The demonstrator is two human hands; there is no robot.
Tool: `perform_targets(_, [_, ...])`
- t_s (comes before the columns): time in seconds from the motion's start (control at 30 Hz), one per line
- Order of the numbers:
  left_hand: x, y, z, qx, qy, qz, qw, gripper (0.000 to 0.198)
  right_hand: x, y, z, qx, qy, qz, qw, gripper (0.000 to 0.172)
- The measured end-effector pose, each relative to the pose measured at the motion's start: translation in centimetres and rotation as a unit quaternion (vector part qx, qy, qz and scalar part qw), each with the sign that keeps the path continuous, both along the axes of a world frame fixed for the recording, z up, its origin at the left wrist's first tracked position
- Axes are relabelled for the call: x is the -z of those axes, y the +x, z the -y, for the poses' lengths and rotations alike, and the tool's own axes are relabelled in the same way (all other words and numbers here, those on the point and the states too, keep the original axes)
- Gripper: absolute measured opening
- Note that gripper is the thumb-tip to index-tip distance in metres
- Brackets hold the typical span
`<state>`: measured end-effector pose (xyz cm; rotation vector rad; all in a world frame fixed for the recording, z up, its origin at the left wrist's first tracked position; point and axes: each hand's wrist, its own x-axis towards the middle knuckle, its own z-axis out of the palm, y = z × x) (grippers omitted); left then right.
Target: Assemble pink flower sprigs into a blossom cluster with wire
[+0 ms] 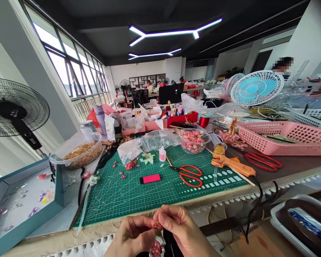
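At the front edge of the table, my left hand [135,232] and my right hand [175,223] meet with their fingertips pinched together. Between them hangs a small ornament of pink and white beads or petals [157,247] with a gold-coloured top. My left fingers grip it near that gold part. What my right thumb and forefinger pinch is too small to make out. Beyond the hands, on a green cutting mat [109,200], lie a pink lighter [150,178], red-handled scissors [189,175], a small white bottle [162,154] and a red flower sprig [131,164].
An orange glue gun [231,164] rests at the mat's right, near a pink basket [283,142]. A clear bowl of pink pieces [194,141] stands behind. At left are a tub of gold wires [80,153], a blue-green box [59,185] and a black fan [16,110].
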<state>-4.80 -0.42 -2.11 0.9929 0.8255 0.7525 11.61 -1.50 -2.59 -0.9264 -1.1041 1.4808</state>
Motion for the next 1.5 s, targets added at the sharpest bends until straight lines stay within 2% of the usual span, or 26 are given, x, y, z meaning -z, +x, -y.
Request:
perform_targets(0.1, [1.0,0.2,-0.2,-0.009,-0.032,0.011,0.999,0.035,-0.5,0.6,-0.1,0.0,0.015,0.04,0.999,0.03])
perform_targets(0.2, [2.1,0.3,-0.7,-0.002,-0.042,0.057,0.997,0.032,-0.9,1.1,-0.3,-0.005,0.083,0.153,0.985,0.031])
perform_targets(0.3, [2.6,0.3,-1.0,-0.001,-0.04,0.089,0.995,0.037,-1.4,1.3,-0.5,-0.019,0.111,0.193,0.975,0.029])
perform_targets(0.4, [2.1,0.5,-1.1,-0.007,-0.08,0.125,0.989,0.036,-1.8,1.4,-0.7,-0.03,0.109,0.18,0.977,0.025])
perform_targets(0.53, [0.9,0.8,-0.9,-0.005,-0.14,0.15,0.979,0.031,-1.9,1.5,-1.0,-0.051,0.074,0.144,0.985,0.018])
perform_targets(0.67, [0.5,0.8,-0.9,0.008,-0.149,0.169,0.974,0.027,-1.4,1.7,-1.4,-0.08,0.039,0.108,0.99,0.014])
perform_targets(0.73, [1.0,0.8,-1.0,0.012,-0.148,0.186,0.971,0.026,-1.2,1.7,-1.5,-0.083,0.036,0.105,0.99,0.014])
perform_targets(0.9, [3.7,1.2,-1.8,0.032,-0.127,0.188,0.973,0.036,-1.5,1.8,-1.5,-0.067,0.062,0.146,0.985,0.01])
perform_targets(1.0, [4.3,1.4,-1.9,0.017,-0.11,0.176,0.978,0.041,-1.8,1.9,-1.4,-0.064,0.071,0.159,0.983,0.011])
perform_targets(1.13, [3.0,1.3,-1.3,0.003,-0.066,0.127,0.99,0.041,-2.0,1.9,-1.3,-0.055,0.074,0.19,0.977,0.009])
perform_targets(1.27, [1.1,1.1,-0.6,-0.027,-0.026,0.017,0.999,0.041,-2.2,1.4,-1.0,-0.02,0.09,0.268,0.959,0.01])
perform_targets(1.5, [-0.4,1.1,-0.5,-0.02,0.004,-0.051,0.998,0.03,-2.0,0.5,-0.3,0.054,0.174,0.317,0.931,0.014])
